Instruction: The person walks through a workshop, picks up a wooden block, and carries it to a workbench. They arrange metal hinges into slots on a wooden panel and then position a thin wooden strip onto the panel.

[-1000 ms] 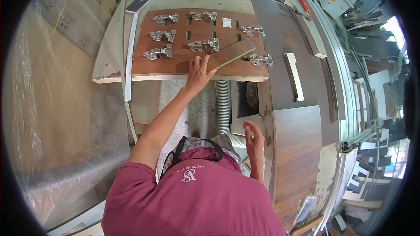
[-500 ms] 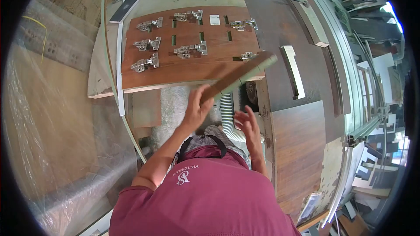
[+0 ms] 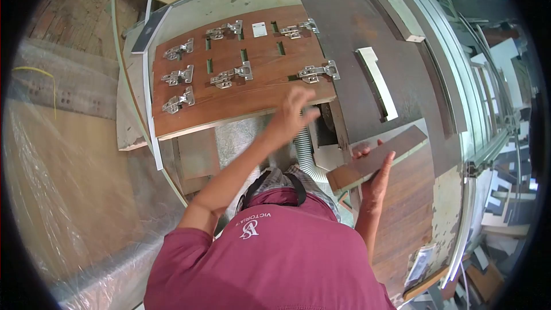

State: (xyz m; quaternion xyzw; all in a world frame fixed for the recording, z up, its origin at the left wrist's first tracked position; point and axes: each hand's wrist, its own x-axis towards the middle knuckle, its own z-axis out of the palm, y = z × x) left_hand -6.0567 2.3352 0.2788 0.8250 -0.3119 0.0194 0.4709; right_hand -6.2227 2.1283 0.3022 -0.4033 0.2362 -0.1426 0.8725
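A short brown wooden strip (image 3: 379, 161) with a pale greenish edge is gripped in my right hand (image 3: 376, 186), whose fingers wrap around it from below. It is tilted over the right side, above a wood-grain panel (image 3: 396, 212). My left hand (image 3: 290, 117) holds nothing, its fingers apart, at the near edge of a reddish-brown board (image 3: 258, 100). Closest to that hand is a metal cabinet hinge (image 3: 318, 72) at the board's right edge. Several more hinges, such as one hinge (image 3: 232, 74) in the middle, lie on the board among narrow slots.
A white notched strip (image 3: 379, 86) lies on the dark tabletop (image 3: 356, 23). Below the board's edge is a ribbed hose (image 3: 307, 155). Plastic-wrapped sheets (image 3: 69, 183) stand at the left. A metal rail (image 3: 447, 74) runs along the right side.
The wooden strip has passed from my left hand to my right and moved right, toward me. My left hand has let go and opened. The view has shifted slightly.
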